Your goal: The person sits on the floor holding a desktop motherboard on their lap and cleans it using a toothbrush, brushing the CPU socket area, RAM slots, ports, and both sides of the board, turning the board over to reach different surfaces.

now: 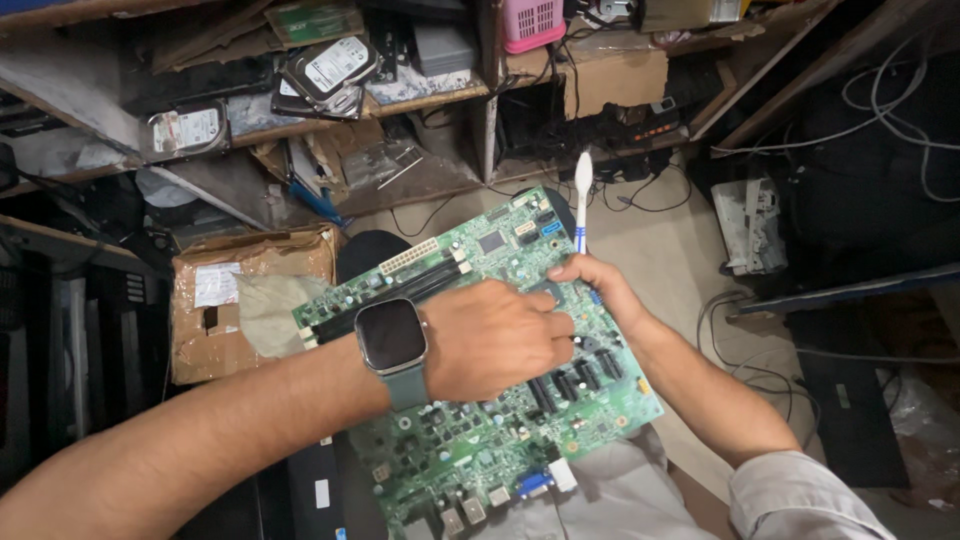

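Head view shows the left hand point(495, 340) pressed flat on a green motherboard point(480, 400), while the right hand point(590, 280) at two o'clock grips a white toothbrush point(582, 200).

The middle of the green circuit board point(470, 400) is covered by the left hand point(495, 340), and its lower corner is cut off by the bottom edge. The toothbrush point(582, 200) handle is hidden inside the right hand point(590, 280).
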